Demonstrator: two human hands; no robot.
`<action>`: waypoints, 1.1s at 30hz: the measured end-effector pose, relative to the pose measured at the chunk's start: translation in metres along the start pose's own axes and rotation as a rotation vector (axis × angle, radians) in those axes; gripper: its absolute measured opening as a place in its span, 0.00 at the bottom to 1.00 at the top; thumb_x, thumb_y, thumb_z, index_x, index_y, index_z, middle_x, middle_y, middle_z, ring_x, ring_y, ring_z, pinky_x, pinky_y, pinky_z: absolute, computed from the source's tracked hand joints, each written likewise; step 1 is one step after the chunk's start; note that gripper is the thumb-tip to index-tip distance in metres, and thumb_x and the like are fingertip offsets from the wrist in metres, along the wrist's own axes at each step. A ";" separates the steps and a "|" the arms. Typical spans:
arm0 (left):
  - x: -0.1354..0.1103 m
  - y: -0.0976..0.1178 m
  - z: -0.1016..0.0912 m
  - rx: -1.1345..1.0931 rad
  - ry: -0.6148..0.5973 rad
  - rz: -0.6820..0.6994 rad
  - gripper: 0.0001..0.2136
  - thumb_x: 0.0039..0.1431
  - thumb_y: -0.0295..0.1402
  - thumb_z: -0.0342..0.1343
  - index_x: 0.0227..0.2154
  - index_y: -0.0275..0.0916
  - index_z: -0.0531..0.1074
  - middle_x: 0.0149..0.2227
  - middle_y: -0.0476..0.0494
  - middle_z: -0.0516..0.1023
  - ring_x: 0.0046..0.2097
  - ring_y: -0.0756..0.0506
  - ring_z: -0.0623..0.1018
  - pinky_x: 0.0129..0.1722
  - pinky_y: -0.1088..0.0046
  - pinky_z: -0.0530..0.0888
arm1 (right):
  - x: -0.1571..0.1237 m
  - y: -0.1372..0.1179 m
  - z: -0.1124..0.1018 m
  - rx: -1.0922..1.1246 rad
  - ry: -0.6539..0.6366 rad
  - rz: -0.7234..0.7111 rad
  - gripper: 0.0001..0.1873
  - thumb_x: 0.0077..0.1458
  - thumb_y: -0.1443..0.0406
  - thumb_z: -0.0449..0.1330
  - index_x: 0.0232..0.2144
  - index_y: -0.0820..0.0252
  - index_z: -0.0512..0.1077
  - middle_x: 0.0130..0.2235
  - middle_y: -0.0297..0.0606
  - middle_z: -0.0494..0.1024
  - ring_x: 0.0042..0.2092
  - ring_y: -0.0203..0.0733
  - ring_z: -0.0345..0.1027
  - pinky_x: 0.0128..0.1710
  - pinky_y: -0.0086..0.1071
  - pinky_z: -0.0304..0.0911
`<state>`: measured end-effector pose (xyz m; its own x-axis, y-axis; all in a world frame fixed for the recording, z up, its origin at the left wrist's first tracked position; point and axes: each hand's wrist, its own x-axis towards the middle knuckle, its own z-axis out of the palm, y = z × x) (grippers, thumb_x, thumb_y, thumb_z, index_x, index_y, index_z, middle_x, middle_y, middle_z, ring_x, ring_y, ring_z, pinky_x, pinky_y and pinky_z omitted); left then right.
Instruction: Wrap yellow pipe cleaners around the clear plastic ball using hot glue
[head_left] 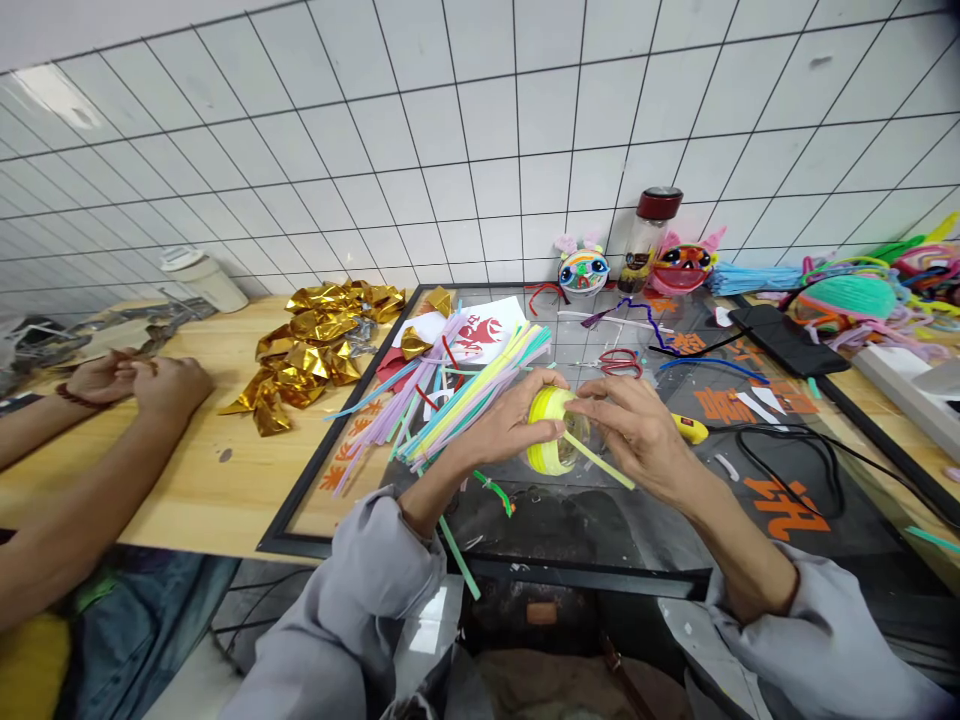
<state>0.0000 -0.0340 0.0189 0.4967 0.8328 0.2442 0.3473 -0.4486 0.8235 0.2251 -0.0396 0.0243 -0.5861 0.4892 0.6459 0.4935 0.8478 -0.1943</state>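
Observation:
A clear round container [576, 442], partly wrapped in bands of yellow pipe cleaner, sits between my hands just above the dark framed board. My left hand [517, 415] wraps round its left side, with the thumb on the front. On the other side, the fingertips of my right hand [637, 425] are pinched together at the container's upper right edge, on the yellow pipe cleaner [600, 462]. The loose end of that strip sticks out down and to the right, beneath my right hand. My fingers hide part of the container's edge.
Pastel pipe cleaners [465, 400] lie in a pile to the left, near gold foil [315, 340]. Red scissors [621, 362], a yellow-handled tool [690, 429] and a black phone [791, 337] lie right. Decorated balls [583, 270] and a bottle [646, 240] stand behind. A co-worker's hands [150, 385] rest at left.

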 end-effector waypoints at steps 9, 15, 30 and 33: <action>0.001 0.004 0.000 -0.027 0.000 0.012 0.20 0.58 0.41 0.57 0.51 0.41 0.63 0.49 0.42 0.69 0.51 0.40 0.71 0.52 0.62 0.70 | -0.001 0.003 0.003 -0.040 0.007 -0.027 0.17 0.65 0.72 0.50 0.49 0.57 0.75 0.46 0.44 0.78 0.46 0.46 0.70 0.42 0.40 0.59; 0.001 0.003 0.001 -0.032 -0.005 0.006 0.19 0.58 0.40 0.57 0.51 0.42 0.63 0.49 0.42 0.69 0.51 0.40 0.71 0.52 0.63 0.69 | -0.001 0.006 0.005 -0.033 0.012 0.048 0.19 0.64 0.73 0.50 0.50 0.56 0.75 0.44 0.43 0.79 0.44 0.47 0.70 0.40 0.41 0.60; 0.000 -0.001 0.000 -0.076 -0.016 -0.017 0.20 0.57 0.39 0.56 0.52 0.42 0.63 0.48 0.44 0.69 0.48 0.41 0.71 0.49 0.65 0.70 | -0.003 0.013 0.013 0.008 -0.040 0.175 0.24 0.61 0.76 0.48 0.52 0.56 0.75 0.45 0.45 0.77 0.47 0.49 0.70 0.42 0.42 0.63; 0.000 -0.003 0.001 -0.077 -0.006 -0.006 0.20 0.57 0.38 0.56 0.52 0.42 0.63 0.49 0.44 0.69 0.49 0.41 0.71 0.51 0.64 0.69 | -0.003 0.015 0.013 0.001 -0.057 0.239 0.25 0.60 0.76 0.48 0.53 0.58 0.75 0.47 0.47 0.77 0.48 0.51 0.70 0.44 0.44 0.64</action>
<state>-0.0004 -0.0332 0.0161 0.4998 0.8334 0.2359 0.2880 -0.4168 0.8622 0.2259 -0.0257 0.0093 -0.4881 0.6864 0.5392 0.6217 0.7070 -0.3372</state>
